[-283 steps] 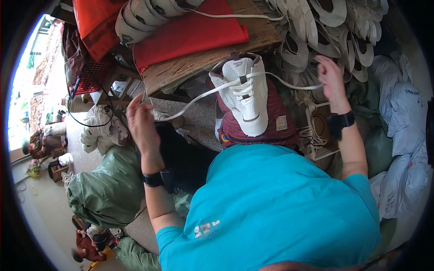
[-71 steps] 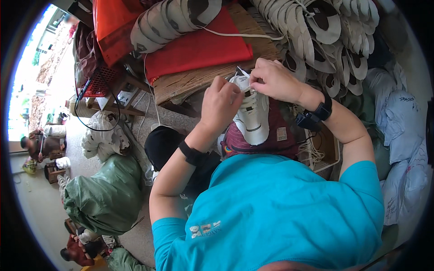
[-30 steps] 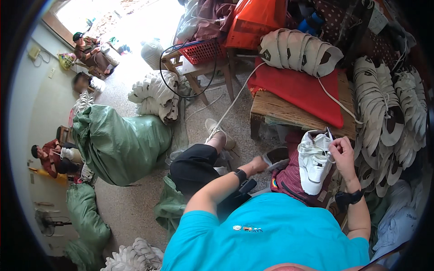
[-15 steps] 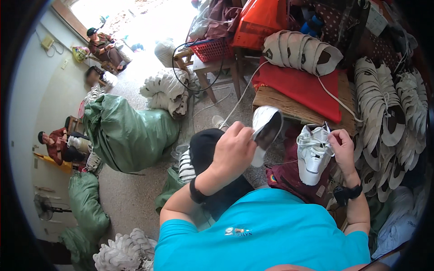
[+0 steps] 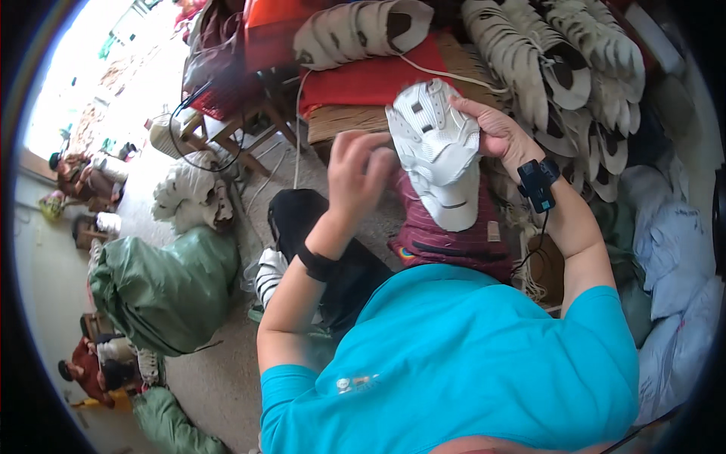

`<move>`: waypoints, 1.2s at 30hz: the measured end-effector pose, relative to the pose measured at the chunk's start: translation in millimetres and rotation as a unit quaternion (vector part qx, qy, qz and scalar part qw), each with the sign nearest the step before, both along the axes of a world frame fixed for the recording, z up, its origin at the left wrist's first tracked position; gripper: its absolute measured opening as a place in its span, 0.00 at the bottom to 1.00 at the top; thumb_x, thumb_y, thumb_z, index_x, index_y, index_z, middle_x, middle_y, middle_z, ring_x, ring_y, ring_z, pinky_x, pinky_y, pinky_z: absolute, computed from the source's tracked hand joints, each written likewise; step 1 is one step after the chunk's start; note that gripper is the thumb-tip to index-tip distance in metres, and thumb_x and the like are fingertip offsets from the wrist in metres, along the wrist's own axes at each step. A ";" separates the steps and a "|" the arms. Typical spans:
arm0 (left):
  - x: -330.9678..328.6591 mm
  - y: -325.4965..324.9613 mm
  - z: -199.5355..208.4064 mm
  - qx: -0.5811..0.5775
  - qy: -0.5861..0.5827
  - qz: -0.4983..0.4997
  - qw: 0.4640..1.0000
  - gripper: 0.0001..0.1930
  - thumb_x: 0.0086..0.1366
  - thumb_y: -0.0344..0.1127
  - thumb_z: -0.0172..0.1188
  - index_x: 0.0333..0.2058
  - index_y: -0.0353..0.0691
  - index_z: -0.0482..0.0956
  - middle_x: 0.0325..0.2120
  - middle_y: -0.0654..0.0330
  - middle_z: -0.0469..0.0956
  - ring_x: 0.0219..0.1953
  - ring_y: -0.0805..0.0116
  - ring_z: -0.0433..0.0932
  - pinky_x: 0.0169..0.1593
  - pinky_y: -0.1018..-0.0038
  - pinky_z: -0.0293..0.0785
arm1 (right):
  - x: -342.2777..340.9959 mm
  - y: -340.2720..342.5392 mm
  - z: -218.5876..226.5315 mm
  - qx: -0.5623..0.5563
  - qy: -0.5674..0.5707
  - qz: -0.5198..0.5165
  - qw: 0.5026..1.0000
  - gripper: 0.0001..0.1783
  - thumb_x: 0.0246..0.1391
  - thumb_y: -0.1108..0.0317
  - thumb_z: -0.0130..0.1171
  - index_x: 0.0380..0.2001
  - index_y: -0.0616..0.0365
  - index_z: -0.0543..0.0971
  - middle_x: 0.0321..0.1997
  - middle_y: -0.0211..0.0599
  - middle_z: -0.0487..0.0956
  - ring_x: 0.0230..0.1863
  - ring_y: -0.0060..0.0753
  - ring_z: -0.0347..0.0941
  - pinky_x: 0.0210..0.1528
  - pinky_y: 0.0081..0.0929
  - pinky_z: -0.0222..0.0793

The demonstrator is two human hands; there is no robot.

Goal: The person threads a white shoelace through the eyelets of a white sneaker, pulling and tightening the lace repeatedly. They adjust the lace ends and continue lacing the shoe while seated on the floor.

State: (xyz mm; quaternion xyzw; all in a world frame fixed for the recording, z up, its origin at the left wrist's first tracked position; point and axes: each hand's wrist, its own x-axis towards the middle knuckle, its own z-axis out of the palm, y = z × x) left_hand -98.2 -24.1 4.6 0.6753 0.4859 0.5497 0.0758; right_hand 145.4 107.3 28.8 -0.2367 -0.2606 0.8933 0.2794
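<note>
A white shoe upper [image 5: 435, 144] with a perforated front is up over my lap, its right edge gripped by my right hand [image 5: 495, 130], thumb on top. Below it, a second white upper [image 5: 454, 200] seems to lie on the maroon cloth [image 5: 423, 234] across my leg; where one ends and the other begins is hard to tell. My left hand [image 5: 355, 170] is raised just left of the uppers, slightly blurred, its fingers apart and bent, with nothing seen in them.
Ahead, a wooden bench [image 5: 344, 125] bears red cloth [image 5: 355, 83] and a nested row of uppers [image 5: 355, 34] with a trailing cord. More uppers [image 5: 522, 57] hang in stacks at right. A green sack [image 5: 170, 284] stands on the left floor; people [image 5: 87, 371] sit beyond.
My left hand has let go of the upper it held and moved left. My right hand has gone from a lace to an upper's edge. The view has swung right.
</note>
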 end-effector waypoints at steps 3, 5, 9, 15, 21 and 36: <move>2.4 14.1 -22.5 -0.093 -0.098 -0.001 0.991 0.15 0.66 0.38 0.60 0.48 0.37 0.79 0.41 0.52 0.75 0.43 0.59 0.76 0.48 0.69 0.73 | 35.4 -7.2 -16.7 -0.014 -0.022 -0.008 1.000 0.21 0.69 0.64 0.50 0.60 0.64 0.69 0.60 0.45 0.75 0.59 0.41 0.74 0.65 0.44 0.68; 1.7 26.3 -40.9 -0.133 -0.142 -0.015 0.981 0.17 0.68 0.39 0.58 0.52 0.37 0.77 0.45 0.51 0.74 0.45 0.61 0.77 0.50 0.70 0.73 | 38.0 -29.2 -13.1 -0.008 -0.050 -0.026 0.998 0.21 0.69 0.64 0.49 0.60 0.63 0.69 0.60 0.45 0.75 0.59 0.41 0.73 0.65 0.44 0.67; 27.3 49.9 -33.1 -0.167 -0.124 -0.074 0.975 0.30 0.68 0.48 0.57 0.64 0.40 0.66 0.56 0.46 0.68 0.54 0.57 0.74 0.58 0.67 0.69 | 52.7 -60.6 -27.7 -0.019 -0.058 -0.079 0.995 0.23 0.68 0.62 0.52 0.61 0.60 0.69 0.60 0.43 0.75 0.60 0.41 0.73 0.65 0.44 0.66; 50.4 80.5 -40.3 -0.248 -0.145 -0.129 0.949 0.39 0.65 0.54 0.61 0.68 0.41 0.59 0.55 0.47 0.70 0.57 0.57 0.72 0.60 0.66 0.67 | 78.6 -61.5 -34.4 0.011 -0.272 -0.027 0.962 0.21 0.63 0.57 0.61 0.53 0.57 0.74 0.49 0.35 0.81 0.49 0.29 0.78 0.54 0.32 0.74; 55.1 77.8 -21.1 -0.302 -0.231 -0.219 0.899 0.33 0.70 0.48 0.58 0.67 0.40 0.60 0.52 0.56 0.74 0.53 0.70 0.72 0.57 0.74 0.68 | 73.1 -11.4 -45.9 0.330 -0.345 -0.161 0.864 0.26 0.62 0.53 0.60 0.53 0.61 0.73 0.50 0.34 0.77 0.49 0.25 0.74 0.54 0.25 0.69; 57.2 68.1 -62.0 -0.308 -0.239 -0.178 0.904 0.33 0.71 0.55 0.47 0.67 0.42 0.55 0.56 0.50 0.69 0.58 0.63 0.68 0.62 0.71 0.61 | 12.1 8.1 -87.6 0.477 -0.398 -0.165 0.766 0.30 0.64 0.51 0.56 0.59 0.63 0.68 0.54 0.46 0.72 0.56 0.34 0.69 0.60 0.29 0.64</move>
